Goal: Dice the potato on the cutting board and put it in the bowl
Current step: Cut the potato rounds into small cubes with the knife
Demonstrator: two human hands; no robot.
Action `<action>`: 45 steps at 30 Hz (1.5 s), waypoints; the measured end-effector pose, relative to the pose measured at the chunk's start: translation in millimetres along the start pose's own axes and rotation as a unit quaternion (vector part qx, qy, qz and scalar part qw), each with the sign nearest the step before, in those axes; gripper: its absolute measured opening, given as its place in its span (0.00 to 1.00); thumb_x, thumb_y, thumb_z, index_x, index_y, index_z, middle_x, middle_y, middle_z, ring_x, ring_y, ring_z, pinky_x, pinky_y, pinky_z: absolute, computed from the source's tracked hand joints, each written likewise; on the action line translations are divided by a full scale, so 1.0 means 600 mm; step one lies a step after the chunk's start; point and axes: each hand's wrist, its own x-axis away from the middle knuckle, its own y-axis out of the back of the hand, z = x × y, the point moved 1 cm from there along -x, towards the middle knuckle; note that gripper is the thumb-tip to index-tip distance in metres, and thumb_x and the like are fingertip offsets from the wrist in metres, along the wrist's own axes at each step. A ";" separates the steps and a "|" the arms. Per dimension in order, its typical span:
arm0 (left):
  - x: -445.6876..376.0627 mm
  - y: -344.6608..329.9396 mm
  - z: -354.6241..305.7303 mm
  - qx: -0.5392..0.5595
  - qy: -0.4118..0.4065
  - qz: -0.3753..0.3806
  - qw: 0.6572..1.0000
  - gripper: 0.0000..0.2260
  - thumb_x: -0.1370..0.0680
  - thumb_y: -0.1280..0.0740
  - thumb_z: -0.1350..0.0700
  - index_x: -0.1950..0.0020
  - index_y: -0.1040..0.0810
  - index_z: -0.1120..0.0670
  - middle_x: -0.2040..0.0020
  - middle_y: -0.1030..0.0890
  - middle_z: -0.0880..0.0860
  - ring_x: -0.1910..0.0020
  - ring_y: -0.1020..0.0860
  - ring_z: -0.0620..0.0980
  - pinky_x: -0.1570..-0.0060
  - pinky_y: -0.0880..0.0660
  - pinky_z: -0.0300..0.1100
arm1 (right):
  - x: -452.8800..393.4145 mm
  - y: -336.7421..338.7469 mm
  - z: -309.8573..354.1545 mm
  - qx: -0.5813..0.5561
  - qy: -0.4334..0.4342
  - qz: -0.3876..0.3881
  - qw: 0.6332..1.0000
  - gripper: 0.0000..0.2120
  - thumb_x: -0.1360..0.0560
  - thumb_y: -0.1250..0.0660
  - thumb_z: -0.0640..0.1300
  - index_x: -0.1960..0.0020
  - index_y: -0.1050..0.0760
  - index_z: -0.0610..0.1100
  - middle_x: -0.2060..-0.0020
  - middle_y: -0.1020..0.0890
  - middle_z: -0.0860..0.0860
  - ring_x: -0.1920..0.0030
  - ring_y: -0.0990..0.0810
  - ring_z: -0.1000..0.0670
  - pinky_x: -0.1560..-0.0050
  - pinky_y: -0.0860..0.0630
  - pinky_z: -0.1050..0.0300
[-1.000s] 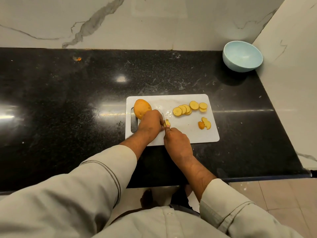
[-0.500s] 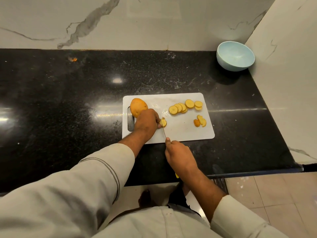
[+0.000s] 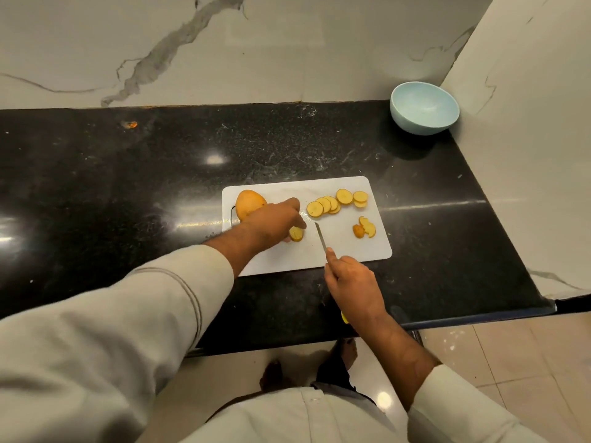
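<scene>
A white cutting board point(image 3: 345, 251) lies on the black counter. On its left end sits the uncut potato piece point(image 3: 248, 201), partly hidden by my left hand point(image 3: 273, 219). That hand stretches over the board, its fingers reaching out, with one fresh slice point(image 3: 296, 233) lying just under them. A row of several round slices point(image 3: 335, 203) lies along the board's far edge, and small end pieces point(image 3: 364, 229) sit at the right. My right hand point(image 3: 353, 282) grips a knife point(image 3: 320, 237), blade pointing away, at the board's near edge. The pale blue bowl point(image 3: 423, 107) stands empty in the far right corner.
The black stone counter point(image 3: 128, 193) extends far to the left of the board. Marble walls close the back and the right side next to the bowl. The counter's front edge point(image 3: 463, 321) runs just behind my right hand.
My right hand has drawn the knife back out of the potato toward the board's near edge. My left hand has let its curled grip loosen and reached right; a new slice lies free.
</scene>
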 end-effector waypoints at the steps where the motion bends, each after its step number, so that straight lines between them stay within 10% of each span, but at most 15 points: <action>1: -0.002 0.005 -0.001 0.005 -0.012 0.024 1.000 0.14 0.22 0.34 0.58 0.36 0.24 0.53 0.39 0.26 0.52 0.57 0.23 0.42 0.57 0.27 0.37 | -0.004 0.001 -0.001 -0.001 -0.001 -0.005 1.000 0.21 0.19 0.40 0.44 0.28 0.33 0.41 0.57 0.21 0.46 0.59 0.22 0.49 0.54 0.22 0.53; 6: -0.014 0.019 -0.006 -0.025 -0.034 0.036 0.998 0.16 0.26 0.28 0.61 0.39 0.20 0.54 0.40 0.24 0.52 0.44 0.25 0.51 0.47 0.26 0.40 | -0.014 0.002 -0.003 0.006 0.006 -0.006 1.000 0.21 0.19 0.40 0.45 0.27 0.33 0.41 0.57 0.21 0.46 0.58 0.22 0.50 0.54 0.21 0.52; 19: 0.012 -0.082 -0.043 0.202 0.209 -0.217 0.932 0.12 0.31 0.24 0.50 0.57 0.22 0.54 0.55 0.25 0.52 0.58 0.25 0.52 0.62 0.33 0.42 | -0.034 -0.030 0.003 0.067 -0.007 0.064 0.996 0.21 0.17 0.47 0.47 0.25 0.38 0.45 0.53 0.23 0.49 0.56 0.23 0.51 0.57 0.25 0.56; 25: 0.015 -0.084 -0.026 0.251 0.198 -0.188 0.929 0.22 0.30 0.24 0.56 0.37 0.21 0.54 0.43 0.21 0.54 0.46 0.22 0.54 0.48 0.28 0.41 | -0.038 -0.029 0.001 0.078 -0.004 0.078 0.994 0.22 0.17 0.48 0.48 0.24 0.40 0.45 0.53 0.24 0.48 0.56 0.23 0.49 0.56 0.25 0.54; 45: 0.005 -0.040 -0.041 0.175 0.186 -0.128 0.958 0.07 0.29 0.26 0.61 0.52 0.17 0.58 0.52 0.17 0.57 0.53 0.20 0.54 0.51 0.22 0.46 | -0.069 -0.058 0.032 0.107 0.016 0.068 0.992 0.18 0.18 0.45 0.40 0.28 0.35 0.40 0.53 0.23 0.45 0.59 0.21 0.45 0.64 0.33 0.56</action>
